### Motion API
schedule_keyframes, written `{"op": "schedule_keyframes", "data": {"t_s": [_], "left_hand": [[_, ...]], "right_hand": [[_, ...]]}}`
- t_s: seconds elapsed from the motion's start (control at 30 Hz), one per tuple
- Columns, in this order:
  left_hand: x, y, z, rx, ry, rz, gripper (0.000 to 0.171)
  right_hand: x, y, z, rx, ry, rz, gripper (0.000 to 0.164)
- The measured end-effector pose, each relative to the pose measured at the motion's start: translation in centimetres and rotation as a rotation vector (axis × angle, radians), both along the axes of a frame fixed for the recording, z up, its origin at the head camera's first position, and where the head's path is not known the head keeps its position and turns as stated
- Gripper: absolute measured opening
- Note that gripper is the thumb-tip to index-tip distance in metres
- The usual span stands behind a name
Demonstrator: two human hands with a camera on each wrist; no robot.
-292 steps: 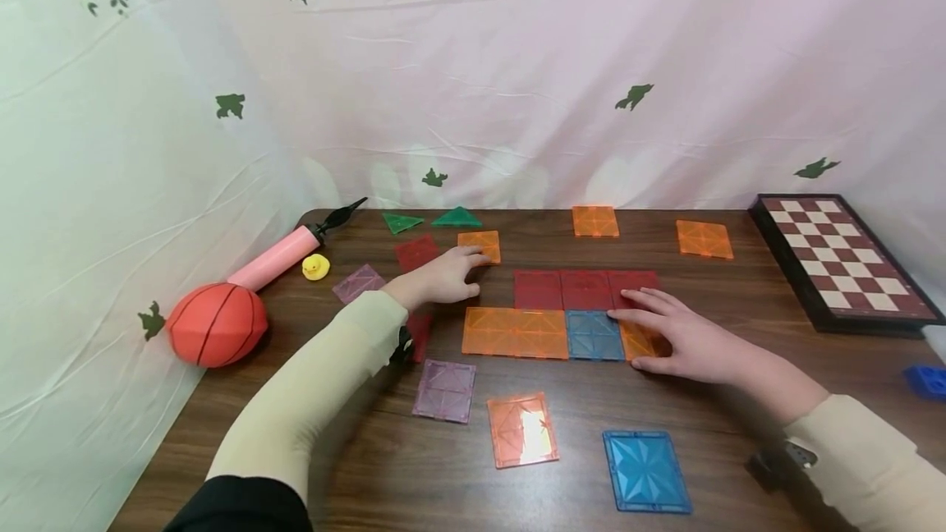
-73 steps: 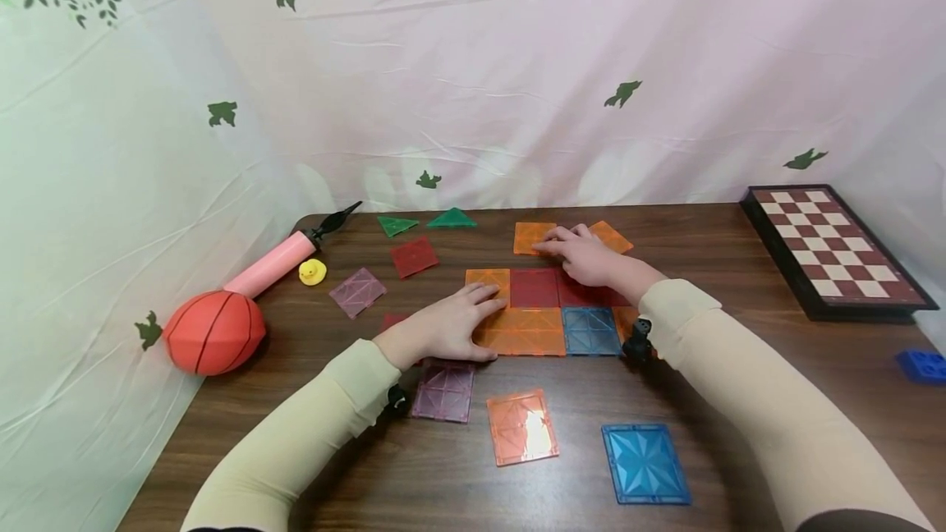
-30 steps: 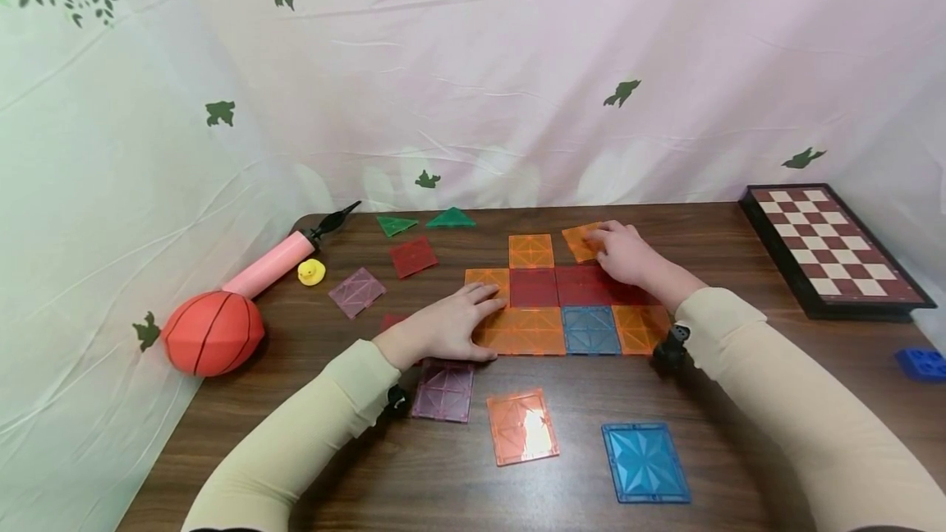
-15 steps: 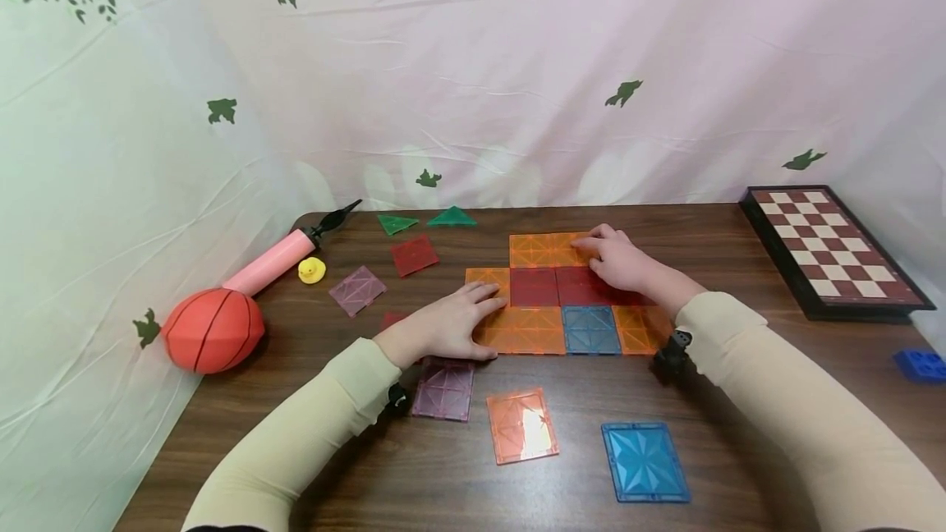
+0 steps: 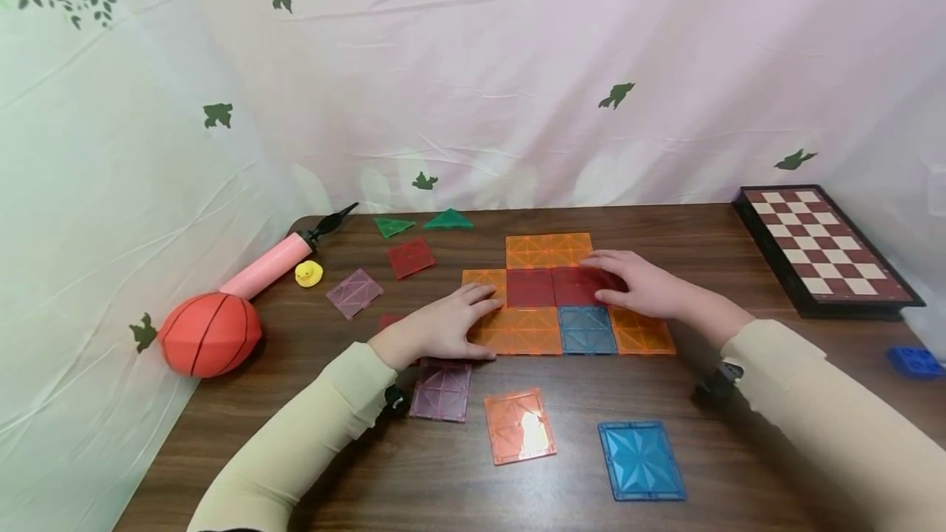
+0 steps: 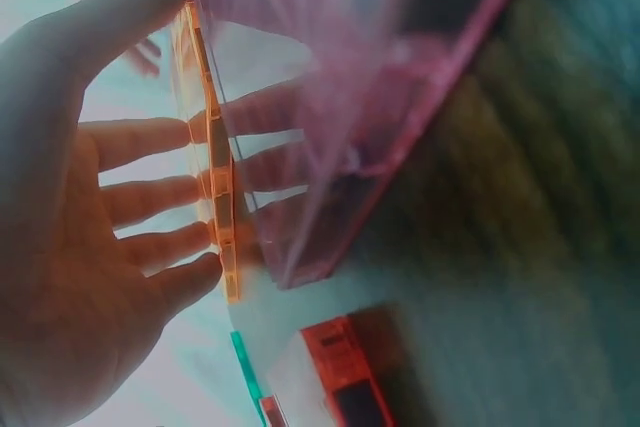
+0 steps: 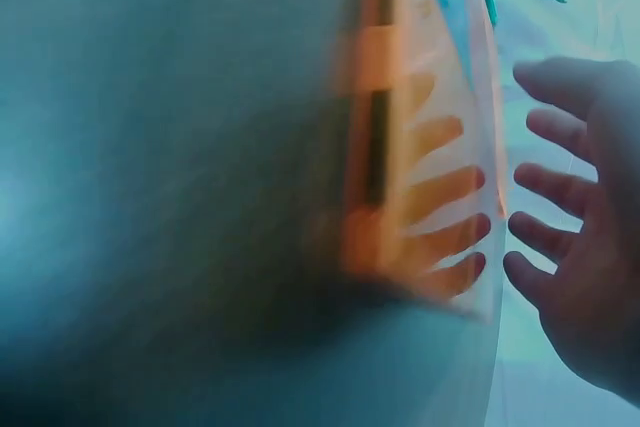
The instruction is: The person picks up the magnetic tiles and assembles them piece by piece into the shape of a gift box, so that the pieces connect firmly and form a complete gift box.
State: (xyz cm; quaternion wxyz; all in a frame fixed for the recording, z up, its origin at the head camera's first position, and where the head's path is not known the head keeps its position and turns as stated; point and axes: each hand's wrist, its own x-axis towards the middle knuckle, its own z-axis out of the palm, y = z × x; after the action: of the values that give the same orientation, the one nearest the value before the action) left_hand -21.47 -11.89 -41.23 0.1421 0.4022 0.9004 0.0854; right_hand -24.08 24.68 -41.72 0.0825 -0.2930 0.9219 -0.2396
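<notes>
Translucent magnetic tiles lie flat in a joined block on the table. Its back row is two orange tiles. Below come an orange tile and red tiles, the rightmost partly under the right hand. The front row has two orange tiles, a blue tile and another orange tile. My left hand rests its spread fingertips on the block's left edge. My right hand, fingers spread and holding nothing, is over the red tiles' right end; in the right wrist view its fingertips stand apart from the tiles.
Nearer me lie a purple tile, a peach tile and a large blue tile. At left are a red ball, pink pump, rubber duck and loose red tile. A chessboard stands right.
Three separate orange tiles have been brought against the red row: one at its left, two behind it. The right hand has let go of the last and drawn back toward me; the left stays put.
</notes>
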Motion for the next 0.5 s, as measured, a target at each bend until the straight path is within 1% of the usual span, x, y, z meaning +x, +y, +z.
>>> {"op": "schedule_keyframes", "data": {"t_s": [0.13, 0.2, 0.27, 0.37, 0.43, 0.5], "left_hand": [[0.7, 0.2, -0.2, 0.027, 0.033, 0.002, 0.075], [1.3, 0.5, -0.1, 0.052, 0.055, -0.016, 0.069], [2.2, 1.2, 0.1, 0.072, 0.077, -0.05, 0.064], [4.3, 2.7, 1.2, 0.064, 0.125, -0.131, 0.059], [6.0, 3.9, 2.2, 0.058, 0.153, -0.208, 0.058], [7.7, 5.3, 3.2, 0.056, 0.177, -0.306, 0.056]], "right_hand": [[1.8, 1.6, -0.6, 0.002, -0.025, 0.037, 0.065], [2.4, 2.3, -0.9, -0.003, -0.032, 0.051, 0.069], [3.0, 2.9, -1.1, -0.009, -0.046, 0.059, 0.074], [3.6, 3.7, -1.2, -0.021, -0.067, 0.075, 0.08], [3.9, 4.0, -1.3, -0.027, -0.083, 0.086, 0.085], [4.1, 4.3, -1.3, -0.033, -0.099, 0.091, 0.088]]}}
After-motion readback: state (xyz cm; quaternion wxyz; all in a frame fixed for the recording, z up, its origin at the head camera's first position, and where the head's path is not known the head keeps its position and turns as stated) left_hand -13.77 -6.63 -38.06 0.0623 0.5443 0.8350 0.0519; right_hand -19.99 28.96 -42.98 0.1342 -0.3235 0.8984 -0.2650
